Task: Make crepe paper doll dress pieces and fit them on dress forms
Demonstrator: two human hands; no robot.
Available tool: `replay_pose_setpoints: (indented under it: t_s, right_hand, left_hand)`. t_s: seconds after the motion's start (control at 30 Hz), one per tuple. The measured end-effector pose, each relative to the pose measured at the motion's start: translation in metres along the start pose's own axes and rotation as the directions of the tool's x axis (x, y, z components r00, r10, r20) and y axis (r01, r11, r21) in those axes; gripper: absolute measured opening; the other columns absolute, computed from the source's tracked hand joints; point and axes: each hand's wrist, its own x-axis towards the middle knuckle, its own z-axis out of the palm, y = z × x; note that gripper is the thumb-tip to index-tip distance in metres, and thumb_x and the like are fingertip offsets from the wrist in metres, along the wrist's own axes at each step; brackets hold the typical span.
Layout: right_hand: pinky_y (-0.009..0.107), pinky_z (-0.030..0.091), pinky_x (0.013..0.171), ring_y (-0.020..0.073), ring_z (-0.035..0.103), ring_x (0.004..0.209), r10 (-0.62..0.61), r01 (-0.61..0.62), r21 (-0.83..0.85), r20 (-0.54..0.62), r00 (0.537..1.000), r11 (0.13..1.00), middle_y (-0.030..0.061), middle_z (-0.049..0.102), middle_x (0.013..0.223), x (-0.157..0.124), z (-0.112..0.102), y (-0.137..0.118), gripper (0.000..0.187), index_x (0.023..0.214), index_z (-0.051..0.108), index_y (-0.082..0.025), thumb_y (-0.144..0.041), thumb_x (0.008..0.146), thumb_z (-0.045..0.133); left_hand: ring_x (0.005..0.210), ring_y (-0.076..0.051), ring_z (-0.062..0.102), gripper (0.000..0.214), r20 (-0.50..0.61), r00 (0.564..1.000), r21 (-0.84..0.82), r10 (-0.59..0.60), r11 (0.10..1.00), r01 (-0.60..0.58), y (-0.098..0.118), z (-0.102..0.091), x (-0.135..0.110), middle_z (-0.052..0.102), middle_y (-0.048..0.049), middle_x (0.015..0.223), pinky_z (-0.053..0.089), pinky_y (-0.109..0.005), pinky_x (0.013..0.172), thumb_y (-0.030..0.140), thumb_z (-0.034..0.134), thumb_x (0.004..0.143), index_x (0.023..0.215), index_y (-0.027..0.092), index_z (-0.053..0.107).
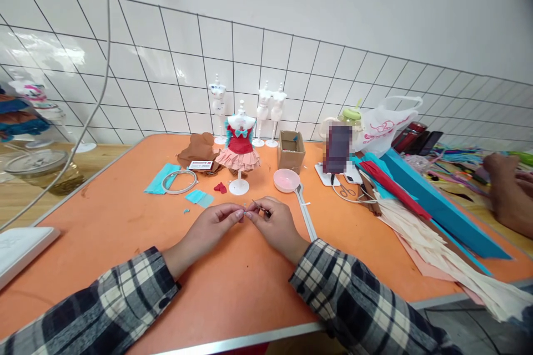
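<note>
My left hand and my right hand meet over the orange table, fingertips pinched together. The right hand pinches a thin dark pointed tool, perhaps tweezers or a needle. The left fingertips pinch something tiny that I cannot make out. Just beyond them stands a small mannequin in a red top with a pink ruffled skirt and a teal bow.
Teal fabric scraps, a hoop, brown cloth, bare white mannequins, a cardboard box, a pink bowl, scissors and fabric strips lie around. Another person's hand rests at right.
</note>
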Motion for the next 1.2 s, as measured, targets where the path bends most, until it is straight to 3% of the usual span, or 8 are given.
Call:
replay_pose_setpoints:
  t_s: [0.2, 0.37, 0.6, 0.73, 0.83, 0.97, 1.07, 1.2]
  right_hand:
    - [0.025, 0.040, 0.061, 0.0122, 0.052, 0.067, 0.196, -0.188, 0.243, -0.011, 0.980, 0.952, -0.0003, 0.061, 0.074, 0.003, 0.000, -0.004, 0.009, 0.080, 0.064, -0.017, -0.026, 0.078, 0.066]
    - [0.022, 0.023, 0.042, 0.0054, 0.029, 0.044, 0.427, -0.439, 0.689, 0.203, 0.881, 0.576, -0.0088, 0.043, 0.059, 0.000, 0.009, -0.005, 0.028, 0.085, 0.056, -0.019, -0.037, 0.073, 0.074]
    - [0.019, 0.020, 0.042, 0.0016, 0.026, 0.043, 0.416, -0.562, 0.775, 0.427, 0.803, 0.290, -0.0075, 0.048, 0.066, -0.004, 0.017, -0.011, 0.037, 0.087, 0.055, -0.017, -0.035, 0.066, 0.080]
    - [0.020, 0.017, 0.041, 0.0026, 0.023, 0.042, 0.445, -0.580, 0.715, 0.404, 0.799, 0.391, -0.0079, 0.046, 0.065, -0.004, 0.014, -0.010, 0.033, 0.092, 0.056, -0.019, -0.034, 0.070, 0.075]
    - [0.022, 0.019, 0.042, 0.0055, 0.025, 0.043, 0.455, -0.477, 0.601, 0.203, 0.867, 0.642, -0.0095, 0.036, 0.058, -0.002, 0.007, -0.007, 0.026, 0.097, 0.060, -0.020, -0.035, 0.077, 0.066]
    - [0.024, 0.036, 0.056, 0.0101, 0.044, 0.058, 0.145, -0.155, 0.166, 0.070, 0.987, 0.974, -0.0039, 0.048, 0.066, 0.000, -0.002, -0.004, 0.023, 0.098, 0.069, -0.020, -0.032, 0.078, 0.068]
    - [0.027, 0.043, 0.068, 0.0141, 0.056, 0.074, 0.005, 0.002, -0.077, 0.093, 0.996, 0.997, 0.0004, 0.062, 0.083, -0.003, -0.001, -0.004, 0.028, 0.101, 0.070, -0.021, -0.030, 0.075, 0.073]
    - [0.028, 0.046, 0.075, 0.0164, 0.062, 0.083, 0.017, -0.001, -0.166, 0.094, 0.995, 0.986, 0.0021, 0.069, 0.090, -0.006, 0.004, -0.002, 0.017, 0.095, 0.069, -0.021, -0.026, 0.079, 0.069]
  left_hand:
    - [0.104, -0.026, 0.066, 0.045, -0.002, 1.000, -0.209, 0.012, 0.978, -0.012, -0.007, 0.001, -0.001, 0.070, -0.0097, 0.118, 0.052, -0.038, 0.093, 0.049, 0.064, 0.083, 0.117, 0.020, 0.067]
    - [0.096, -0.024, 0.068, 0.033, -0.128, 0.990, -0.171, 0.059, 0.982, -0.080, -0.006, 0.007, 0.000, 0.073, -0.0078, 0.108, 0.054, -0.036, 0.089, 0.039, 0.074, 0.075, 0.102, 0.020, 0.073]
    - [0.084, -0.021, 0.068, 0.014, -0.262, 0.956, -0.115, 0.130, 0.980, -0.165, 0.005, 0.006, -0.001, 0.075, -0.0045, 0.086, 0.055, -0.031, 0.081, 0.034, 0.073, 0.074, 0.078, 0.020, 0.074]
    - [0.088, -0.022, 0.068, 0.016, -0.248, 0.960, -0.140, 0.128, 0.976, -0.167, 0.005, 0.004, -0.003, 0.075, -0.0063, 0.088, 0.054, -0.033, 0.084, 0.035, 0.071, 0.075, 0.077, 0.019, 0.071]
    - [0.097, -0.023, 0.068, 0.018, -0.190, 0.976, -0.127, 0.104, 0.983, -0.130, 0.004, 0.003, -0.003, 0.075, -0.0084, 0.098, 0.053, -0.035, 0.089, 0.035, 0.070, 0.076, 0.081, 0.019, 0.069]
    - [0.078, -0.021, 0.069, 0.015, -0.082, 0.996, -0.049, 0.045, 0.998, -0.049, 0.000, 0.005, -0.001, 0.073, -0.0052, 0.080, 0.056, -0.033, 0.076, 0.033, 0.066, 0.074, 0.075, 0.018, 0.066]
    - [0.075, -0.020, 0.068, 0.011, -0.063, 0.998, -0.019, 0.019, 1.000, -0.021, -0.004, 0.007, 0.001, 0.072, -0.0039, 0.078, 0.056, -0.032, 0.073, 0.030, 0.064, 0.071, 0.074, 0.019, 0.064]
    - [0.081, -0.021, 0.070, 0.017, 0.012, 1.000, -0.028, 0.000, 1.000, 0.000, -0.010, 0.009, 0.001, 0.074, -0.0049, 0.085, 0.056, -0.034, 0.079, 0.030, 0.063, 0.072, 0.085, 0.019, 0.065]
